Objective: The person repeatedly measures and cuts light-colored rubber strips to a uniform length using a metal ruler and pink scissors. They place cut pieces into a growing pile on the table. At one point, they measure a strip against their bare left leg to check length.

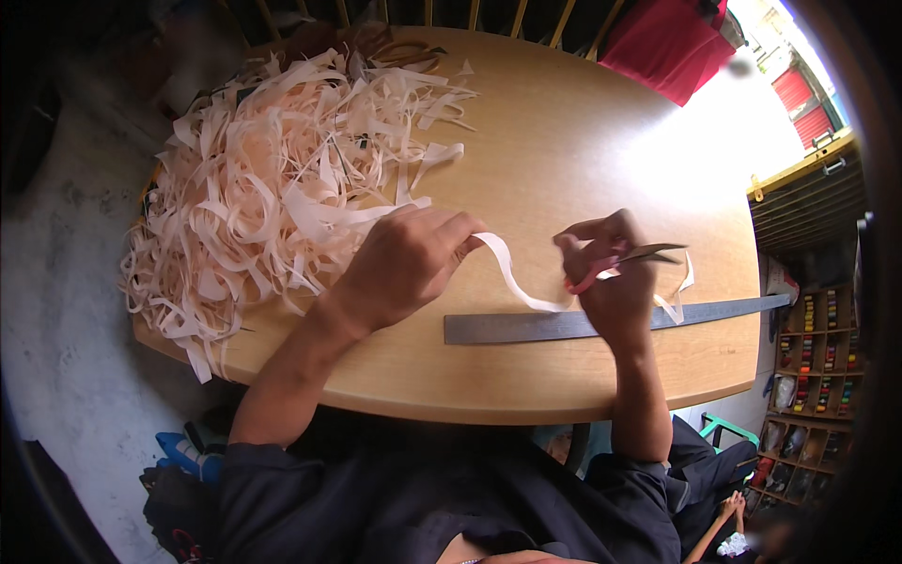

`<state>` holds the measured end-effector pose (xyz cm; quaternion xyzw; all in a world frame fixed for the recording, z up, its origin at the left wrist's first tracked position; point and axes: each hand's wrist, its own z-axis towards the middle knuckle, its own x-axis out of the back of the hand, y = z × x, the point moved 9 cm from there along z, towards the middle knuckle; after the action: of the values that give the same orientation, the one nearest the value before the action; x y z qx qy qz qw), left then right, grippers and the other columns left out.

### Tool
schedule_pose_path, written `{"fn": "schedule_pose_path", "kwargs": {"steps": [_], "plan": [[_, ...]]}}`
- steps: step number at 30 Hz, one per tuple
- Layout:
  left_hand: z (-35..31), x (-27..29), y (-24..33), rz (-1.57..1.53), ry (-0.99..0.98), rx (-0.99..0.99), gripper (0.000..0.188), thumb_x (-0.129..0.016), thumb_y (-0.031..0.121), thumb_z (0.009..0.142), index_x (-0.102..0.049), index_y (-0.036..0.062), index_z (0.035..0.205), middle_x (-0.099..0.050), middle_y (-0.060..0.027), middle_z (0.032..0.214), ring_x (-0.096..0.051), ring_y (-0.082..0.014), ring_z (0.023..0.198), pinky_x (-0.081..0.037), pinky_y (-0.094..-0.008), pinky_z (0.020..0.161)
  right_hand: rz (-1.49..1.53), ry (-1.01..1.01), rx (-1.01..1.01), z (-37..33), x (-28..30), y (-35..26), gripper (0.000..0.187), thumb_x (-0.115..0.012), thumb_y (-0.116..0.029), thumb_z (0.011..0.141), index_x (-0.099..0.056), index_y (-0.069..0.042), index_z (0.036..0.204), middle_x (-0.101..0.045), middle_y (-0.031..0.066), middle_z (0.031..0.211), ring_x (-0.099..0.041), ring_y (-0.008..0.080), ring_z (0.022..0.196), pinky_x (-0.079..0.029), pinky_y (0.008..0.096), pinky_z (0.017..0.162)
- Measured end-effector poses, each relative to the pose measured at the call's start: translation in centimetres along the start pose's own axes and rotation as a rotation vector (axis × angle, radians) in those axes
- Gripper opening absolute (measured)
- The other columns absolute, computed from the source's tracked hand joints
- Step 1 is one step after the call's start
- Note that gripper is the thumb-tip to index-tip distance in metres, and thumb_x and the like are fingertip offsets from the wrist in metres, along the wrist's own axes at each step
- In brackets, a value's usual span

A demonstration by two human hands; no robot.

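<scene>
My left hand (pixel 409 254) is closed in a pinch on one end of a pale, narrow fabric strip (pixel 505 268). From there the strip sags across to my right hand (pixel 615 287). Scissors (pixel 656 252) with pinkish-red handles are held in my right hand, their blades pointing right and a little apart. Beyond that hand hangs a thin pale piece of strip (pixel 678 305); whether it joins the first one is hidden. A steel ruler (pixel 507 328) lies beneath my right hand. Left of my left hand rises a tangled heap of pale strips (pixel 272 188).
The wooden table (pixel 554 122) has a rounded near edge. Orange-brown handle loops (pixel 409 56) lie behind the heap. At the far right is a red bag (pixel 658 47). Another person's hands (pixel 731 508) show lower right, below a rack of thread spools (pixel 817 348).
</scene>
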<state>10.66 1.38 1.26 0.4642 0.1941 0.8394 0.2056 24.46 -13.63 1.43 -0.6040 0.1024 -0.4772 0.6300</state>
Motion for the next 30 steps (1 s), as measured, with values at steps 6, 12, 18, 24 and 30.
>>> {"fn": "schedule_pose_path", "kwargs": {"steps": [6, 12, 18, 24, 30], "plan": [[0.5, 0.1, 1.2, 0.09, 0.02, -0.12, 0.015, -0.075, 0.009, 0.09, -0.068, 0.003, 0.101, -0.068, -0.0141, 0.085, -0.067, -0.0348, 0.077, -0.052, -0.0436, 0.068, 0.449, -0.189, -0.086, 0.0, -3.4, -0.4, 0.039, -0.078, -0.009, 0.095, -0.041, -0.007, 0.086, -0.074, 0.021, 0.106, -0.069, 0.0122, 0.07, -0.055, 0.0254, 0.057], [0.4, 0.2, 1.3, 0.148, 0.008, -0.143, 0.013, -0.073, 0.014, 0.093, -0.067, 0.0038, 0.097, -0.066, -0.0115, 0.078, -0.068, -0.0302, 0.073, -0.053, -0.0412, 0.068, 0.407, -0.205, -0.174, 0.0, -3.0, 0.9, 0.039, -0.078, -0.004, 0.094, -0.04, -0.008, 0.085, -0.074, 0.0181, 0.091, -0.068, 0.0125, 0.064, -0.053, 0.025, 0.053], [0.6, 3.0, -1.8, 0.184, 0.075, -0.03, 0.014, -0.072, 0.016, 0.097, -0.069, 0.0031, 0.094, -0.07, -0.0142, 0.076, -0.07, -0.031, 0.068, -0.056, -0.0406, 0.065, 0.339, 0.237, 0.055, 2.2, 6.0, 1.6, 0.03, -0.076, -0.002, 0.093, -0.05, -0.011, 0.083, -0.075, 0.0163, 0.091, -0.065, 0.0108, 0.059, -0.052, 0.0226, 0.051], [0.2, 5.0, -4.2, 0.176, 0.077, 0.125, 0.016, -0.067, 0.017, 0.101, -0.069, 0.0012, 0.098, -0.071, -0.0166, 0.078, -0.07, -0.0356, 0.071, -0.054, -0.0422, 0.064, 0.239, 0.679, 0.047, 1.8, 14.6, 4.3, 0.03, -0.076, 0.0, 0.091, -0.048, -0.01, 0.088, -0.076, 0.0205, 0.097, -0.061, 0.0124, 0.058, -0.047, 0.0247, 0.055], [-0.4, 6.4, -6.8, 0.187, 0.061, 0.367, 0.028, -0.062, 0.025, 0.106, -0.069, -0.0001, 0.096, -0.066, -0.0182, 0.07, -0.068, -0.0348, 0.064, -0.051, -0.0427, 0.059, 0.258, 0.757, 0.098, 1.2, 18.4, 6.6, 0.025, -0.074, 0.002, 0.091, -0.051, -0.007, 0.092, -0.073, 0.0166, 0.086, -0.06, 0.0116, 0.058, -0.045, 0.0229, 0.054]]}}
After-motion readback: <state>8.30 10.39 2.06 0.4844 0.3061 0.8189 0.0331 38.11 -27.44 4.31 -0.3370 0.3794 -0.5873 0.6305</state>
